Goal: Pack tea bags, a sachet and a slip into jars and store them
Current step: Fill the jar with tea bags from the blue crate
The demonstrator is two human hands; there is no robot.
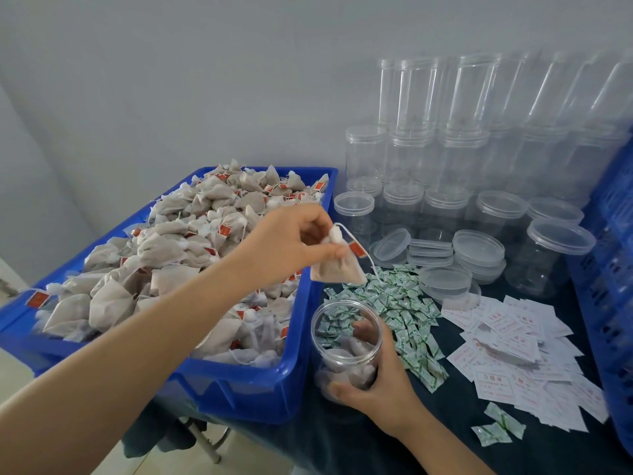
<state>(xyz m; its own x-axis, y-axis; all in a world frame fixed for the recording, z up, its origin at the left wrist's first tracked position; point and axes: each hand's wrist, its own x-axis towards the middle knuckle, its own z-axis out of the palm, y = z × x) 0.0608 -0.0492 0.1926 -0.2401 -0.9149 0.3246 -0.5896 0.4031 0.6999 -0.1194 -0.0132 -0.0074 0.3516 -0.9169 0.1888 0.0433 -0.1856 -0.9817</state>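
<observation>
Step in hand: filling w/ tea bags. Left hand (291, 240) fingers pinch one tea bag (337, 269) by its top, hanging above the open jar (346, 347); right hand (373, 378) fingers wrap the jar, a few bags already in. Next: lower bag over mouth, release; sachets (397, 310) and slips (507, 351) lie just beside on the surface.

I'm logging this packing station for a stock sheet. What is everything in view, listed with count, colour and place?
blue bin: one, blue, left, heaped with tea bags
tea bags: many, beige with red tags, in the bin
open jar: one, clear, front centre, partly filled
held tea bag: one, beige, above the jar
sachets: many, green and white, centre
slips: many, white with red print, right
empty jars: many, clear, stacked at back
loose lids: several, clear, mid-table
blue crate: one, right edge
left hand: pinches the tea bag
right hand: grips the jar
</observation>
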